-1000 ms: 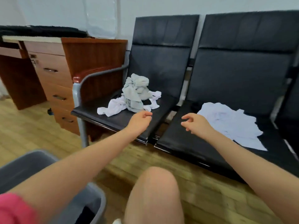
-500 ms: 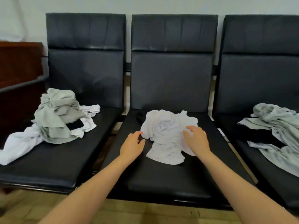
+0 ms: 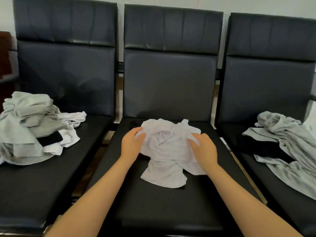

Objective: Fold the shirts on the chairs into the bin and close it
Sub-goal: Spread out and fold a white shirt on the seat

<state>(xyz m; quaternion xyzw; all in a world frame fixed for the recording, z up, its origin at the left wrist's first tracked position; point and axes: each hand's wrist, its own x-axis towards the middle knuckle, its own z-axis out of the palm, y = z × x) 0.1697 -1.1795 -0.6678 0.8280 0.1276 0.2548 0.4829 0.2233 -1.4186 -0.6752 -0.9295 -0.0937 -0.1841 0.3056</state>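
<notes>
A: Two bare forearms are reaching in from the near edge over the middle chair (image 3: 164,207). Where is the white shirt (image 3: 168,151) lying relative to each grip?

B: It is lying crumpled on the middle seat, between the two hands. The left hand (image 3: 132,142) is touching its left edge, fingers curling onto the cloth; the right hand (image 3: 204,147) is resting on its right side, fingers bent into the folds. Whether either grip is actually pinching the fabric, I cannot tell.

A: And the count?

B: Three black chairs are standing side by side against the wall, each carrying clothes. The left chair (image 3: 42,185) is holding a heap of grey and white garments (image 3: 32,127) with something black tucked in. The right chair (image 3: 266,86) is holding a grey shirt (image 3: 290,144) spreading over a black piece (image 3: 263,147). How many garments are in the left heap, I cannot tell.
</notes>
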